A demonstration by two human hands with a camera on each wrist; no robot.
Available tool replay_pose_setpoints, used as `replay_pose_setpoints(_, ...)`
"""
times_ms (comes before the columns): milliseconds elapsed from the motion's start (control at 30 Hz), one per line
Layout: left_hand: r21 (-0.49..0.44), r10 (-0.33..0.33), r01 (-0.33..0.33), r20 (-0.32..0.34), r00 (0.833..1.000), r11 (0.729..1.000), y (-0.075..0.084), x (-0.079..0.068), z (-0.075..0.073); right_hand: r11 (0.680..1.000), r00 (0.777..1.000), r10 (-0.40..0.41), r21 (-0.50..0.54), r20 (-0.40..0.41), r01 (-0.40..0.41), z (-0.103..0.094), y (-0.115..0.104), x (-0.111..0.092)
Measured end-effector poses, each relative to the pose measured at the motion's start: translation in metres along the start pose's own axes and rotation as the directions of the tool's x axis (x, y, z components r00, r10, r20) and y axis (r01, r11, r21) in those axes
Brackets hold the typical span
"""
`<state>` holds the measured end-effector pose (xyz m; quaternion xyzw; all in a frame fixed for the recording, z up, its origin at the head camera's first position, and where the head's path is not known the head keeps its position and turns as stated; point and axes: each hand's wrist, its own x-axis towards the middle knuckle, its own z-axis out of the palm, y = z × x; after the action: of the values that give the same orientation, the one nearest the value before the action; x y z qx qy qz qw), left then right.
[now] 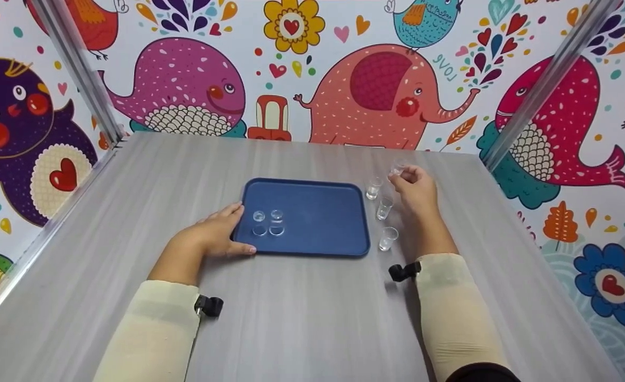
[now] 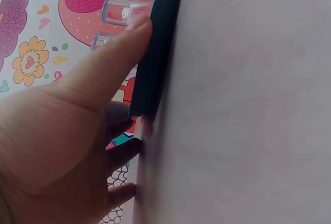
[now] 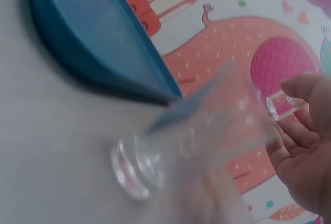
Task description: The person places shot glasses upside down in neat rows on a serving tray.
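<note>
My left hand [image 1: 214,233] rests at the near left corner of a blue tray [image 1: 318,217], its thumb [image 2: 119,53] lying against the rim and its fingers along the left side. Several clear shot glasses [image 1: 276,229] stand grouped on the tray's left part. Beyond the tray's far right corner, my right hand [image 1: 417,188] pinches another clear shot glass [image 3: 284,104] between thumb and fingertips. Three more stand on the table just right of the tray: a far one [image 1: 373,189], a middle one [image 1: 384,208] and a near one [image 1: 388,240].
A grey wood-grain table [image 1: 302,307] carries the tray and glasses. Behind it rises a wall with cartoon animals [image 1: 365,95], and metal posts [image 1: 535,90] stand at both back corners. In the right wrist view, a blurred shot glass [image 3: 139,167] looms close to the camera.
</note>
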<state>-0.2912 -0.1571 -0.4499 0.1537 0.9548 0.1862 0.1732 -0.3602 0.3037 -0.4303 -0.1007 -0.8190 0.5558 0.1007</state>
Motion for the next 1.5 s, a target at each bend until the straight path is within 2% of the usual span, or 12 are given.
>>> replay_pose_setpoints(133,-0.003,-0.008,0.008,0.002,1.000,1.000,-0.001,-0.001,0.000,0.998,0.997,-0.070,0.009,0.015,0.069,0.015,-0.011,-0.006)
replay_pose_setpoints(300,-0.003,-0.009,0.009,0.001,1.000,1.000,-0.003,-0.001,-0.001,0.992,0.988,-0.125,0.041,0.088,0.122,0.039,-0.024,-0.016)
replay_pose_setpoints(600,0.007,-0.008,0.008,0.004,1.000,1.000,-0.005,-0.002,-0.002,0.970,0.952,-0.236,0.113,0.193,0.217,0.088,-0.045,-0.041)
replay_pose_setpoints(833,0.004,-0.006,0.006,0.002,1.000,1.000,-0.005,-0.001,-0.001,0.951,0.920,-0.290,0.187,0.262,0.246,0.117,-0.059,-0.053)
replay_pose_setpoints(967,0.001,-0.002,0.002,0.000,1.000,1.000,-0.004,-0.001,-0.001,0.945,0.900,-0.318,0.180,0.297,0.274,0.124,-0.061,-0.058)
replay_pose_setpoints(1167,-0.001,0.009,-0.009,-0.002,1.000,1.000,-0.002,-0.001,-0.001,0.934,0.871,-0.357,0.139,0.337,0.329,0.122,-0.057,-0.061)
replay_pose_setpoints(1333,-0.002,0.013,-0.013,-0.006,1.000,1.000,-0.002,0.000,-0.001,0.933,0.860,-0.360,0.121,0.361,0.340,0.124,-0.054,-0.062)
replay_pose_setpoints(1500,-0.005,0.017,-0.017,-0.007,1.000,1.000,-0.001,0.000,0.000,0.920,0.846,-0.373,0.037,0.381,0.389,0.128,-0.051,-0.064)
